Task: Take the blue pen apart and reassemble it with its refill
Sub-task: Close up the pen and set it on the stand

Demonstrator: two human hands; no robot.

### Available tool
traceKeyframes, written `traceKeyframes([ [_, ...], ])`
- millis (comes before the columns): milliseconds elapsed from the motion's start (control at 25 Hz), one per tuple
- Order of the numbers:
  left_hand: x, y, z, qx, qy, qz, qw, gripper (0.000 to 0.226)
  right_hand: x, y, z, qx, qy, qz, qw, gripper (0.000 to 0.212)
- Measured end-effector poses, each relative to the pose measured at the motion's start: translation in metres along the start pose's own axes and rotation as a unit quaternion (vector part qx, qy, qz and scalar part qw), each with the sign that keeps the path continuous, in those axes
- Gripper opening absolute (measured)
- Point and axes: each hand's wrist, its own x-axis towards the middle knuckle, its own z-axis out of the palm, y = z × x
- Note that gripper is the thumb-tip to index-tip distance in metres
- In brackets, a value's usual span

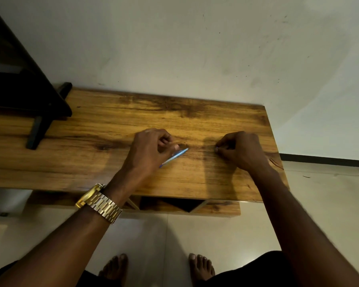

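Observation:
The blue pen is a slim, clear blue barrel slanting from lower left to upper right over the wooden table. My left hand grips it between thumb and fingers near its upper end. My right hand rests on the table to the right, apart from the pen, with fingers curled and pinched together at a small pale spot at the fingertips. Whether that spot is a pen part or a fingernail is too small to tell. No separate refill is visible.
A black stand with angled legs sits on the table's left end. The table backs against a pale wall, and its right edge lies close to my right hand. Tiled floor and my bare feet are below.

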Motion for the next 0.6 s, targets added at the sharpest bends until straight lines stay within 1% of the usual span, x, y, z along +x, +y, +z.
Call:
traceKeyframes([
  [80,0.010,-0.011,-0.017,0.014,0.051,-0.033,0.998,0.015,0.001,-0.002,0.002,-0.002,-0.003,0.008,1.000,0.013],
  [120,0.013,-0.018,-0.023,0.029,0.057,-0.052,0.997,0.018,0.002,-0.002,0.003,-0.002,-0.005,0.014,1.000,0.012],
  [200,0.012,-0.026,-0.030,0.066,0.030,-0.078,0.994,0.030,0.002,-0.004,0.005,-0.001,-0.005,0.019,1.000,0.012],
  [280,0.009,-0.024,-0.026,0.091,-0.005,-0.075,0.993,0.037,0.002,-0.005,0.004,0.023,0.023,0.014,0.999,0.013],
  [400,0.008,-0.016,-0.023,0.151,-0.018,-0.056,0.987,0.029,0.002,-0.008,0.006,0.101,0.090,0.014,0.991,0.014],
  [520,0.008,-0.016,-0.022,0.135,-0.006,-0.074,0.988,0.019,0.002,-0.010,0.009,0.164,0.108,0.036,0.980,0.019],
  [600,0.007,-0.016,-0.020,0.075,0.009,-0.100,0.992,0.016,0.002,-0.009,0.012,0.230,0.100,0.046,0.967,0.016],
])
